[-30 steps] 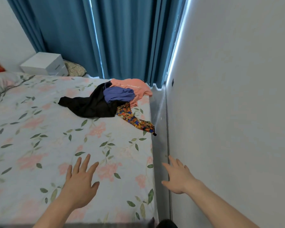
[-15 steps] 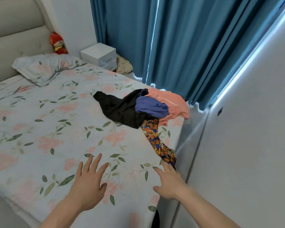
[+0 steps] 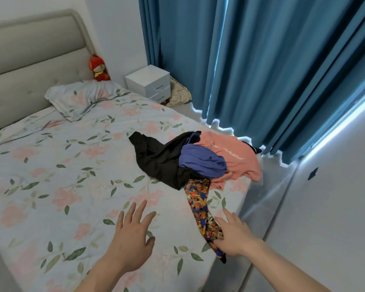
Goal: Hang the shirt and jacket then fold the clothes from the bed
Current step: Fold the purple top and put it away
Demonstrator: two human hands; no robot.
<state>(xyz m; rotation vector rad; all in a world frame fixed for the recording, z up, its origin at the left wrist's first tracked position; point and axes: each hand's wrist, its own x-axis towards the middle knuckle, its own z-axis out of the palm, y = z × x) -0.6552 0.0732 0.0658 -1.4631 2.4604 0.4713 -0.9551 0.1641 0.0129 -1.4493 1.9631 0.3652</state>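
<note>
1. The bed [image 3: 51,186], covered with a floral sheet, fills the left and middle of the view, with its padded headboard [image 3: 30,60] at the upper left.
2. A heap of clothes lies near the bed's right edge, close to the blue curtain [image 3: 261,70].
3. In the heap, a black garment [image 3: 160,161] spreads toward the middle of the bed, one narrow end reaching up and left.
4. A purple-blue garment [image 3: 202,161] sits bunched on top of the black one and on a salmon-pink T-shirt [image 3: 236,161].
5. The T-shirt lies flat at the far right of the heap; its white lettering runs away from the heap toward the bed's edge, and one sleeve hangs just over that edge.
6. A patterned multicoloured garment [image 3: 200,205] stretches out as a long narrow strip. Its long axis runs from under the black garment toward the person, along the bed's right edge, and its near tip hangs slightly over the edge.
7. The right hand [image 3: 234,237] rests over the near end of this strip, fingers straight and spread, thumb beside the cloth; no grip is visible.
8. The left hand [image 3: 131,239] hovers over bare sheet, left of the strip and apart from it, fingers spread and holding nothing.
9. A floral pillow [image 3: 80,98] lies by the headboard, a red plush toy [image 3: 99,68] behind it, and a white bedside cabinet [image 3: 150,83] by the curtain.
</note>
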